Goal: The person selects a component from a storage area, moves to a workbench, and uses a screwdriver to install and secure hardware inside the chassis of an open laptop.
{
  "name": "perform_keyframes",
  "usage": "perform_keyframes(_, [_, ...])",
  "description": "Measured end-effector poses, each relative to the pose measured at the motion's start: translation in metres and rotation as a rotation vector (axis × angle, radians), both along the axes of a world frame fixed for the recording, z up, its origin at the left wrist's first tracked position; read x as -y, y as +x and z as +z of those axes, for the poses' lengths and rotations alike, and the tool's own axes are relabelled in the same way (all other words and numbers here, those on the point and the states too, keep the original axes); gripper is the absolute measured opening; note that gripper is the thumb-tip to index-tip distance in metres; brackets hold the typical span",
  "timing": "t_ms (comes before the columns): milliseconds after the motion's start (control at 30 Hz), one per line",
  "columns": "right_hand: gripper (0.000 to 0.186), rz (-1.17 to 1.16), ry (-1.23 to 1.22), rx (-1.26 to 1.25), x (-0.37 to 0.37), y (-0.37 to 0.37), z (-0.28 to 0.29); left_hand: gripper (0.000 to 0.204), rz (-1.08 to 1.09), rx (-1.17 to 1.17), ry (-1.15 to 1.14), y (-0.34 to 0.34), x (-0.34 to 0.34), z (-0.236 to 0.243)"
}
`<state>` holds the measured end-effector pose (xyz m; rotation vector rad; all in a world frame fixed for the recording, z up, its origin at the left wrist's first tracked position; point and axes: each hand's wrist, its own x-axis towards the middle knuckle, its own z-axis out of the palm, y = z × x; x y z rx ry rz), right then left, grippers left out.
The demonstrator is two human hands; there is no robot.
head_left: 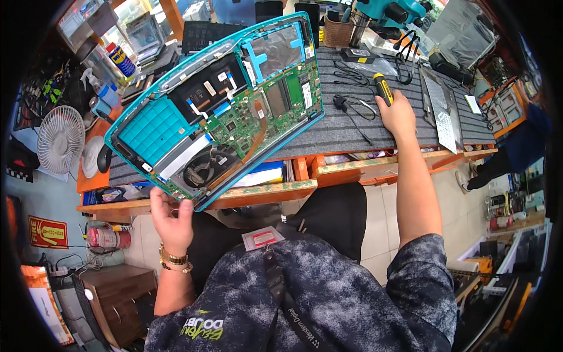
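- Head view, far left: a round white desk fan [61, 139] stands near a blue-and-yellow spray can [121, 60] and a black computer mouse [104, 158].
- Left hand [171, 220]: raised at the near corner of the laptop, below the bench edge, wrist upright, thumb set apart from the curled fingers; whether they clamp the corner, I cannot tell. A gold-coloured watch [174, 256] circles the wrist.
- Centre-left: an opened teal laptop body [153, 132], with green circuit board and black fan exposed, lies slanted across the bench, its near corner jutting past the front edge over an open wooden drawer [267, 194].
- Centre: a thin black cable [355, 110] lies loosely coiled between laptop and right hand on the bench [347, 134], covered in grey ribbed material; a brown woven basket [338, 34] stands behind.
- Right hand [400, 114]: closed around a yellow-and-black tool handle [383, 88], well apart from the laptop; the forearm reaches forward over the bench edge, palm down.
- Right: a flat white keyboard panel [441, 108] lies beside that hand, with tangled black cords [406, 56] beyond.
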<state>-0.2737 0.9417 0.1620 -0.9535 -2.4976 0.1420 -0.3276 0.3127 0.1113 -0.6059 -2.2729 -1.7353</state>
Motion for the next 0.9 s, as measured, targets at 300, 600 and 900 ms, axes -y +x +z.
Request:
perform_keyframes(300, [0.059, -0.022, 0.095, -0.106, -0.005, 0.005, 0.001, 0.047, -0.084, -0.129, 0.342, -0.101, 0.031, 0.131])
perform_keyframes(600, [0.047, 0.437, -1.21, -0.296, 0.193, 0.039, 0.04, 0.045, -0.405, -0.208, -0.67, -0.113, -0.074, 0.285])
perform_keyframes(900, [0.071, 0.493, -1.637, -0.14, 0.239, 0.026, 0.034, 0.048, -0.516, -0.187, -0.904, -0.135, -0.12, 0.282])
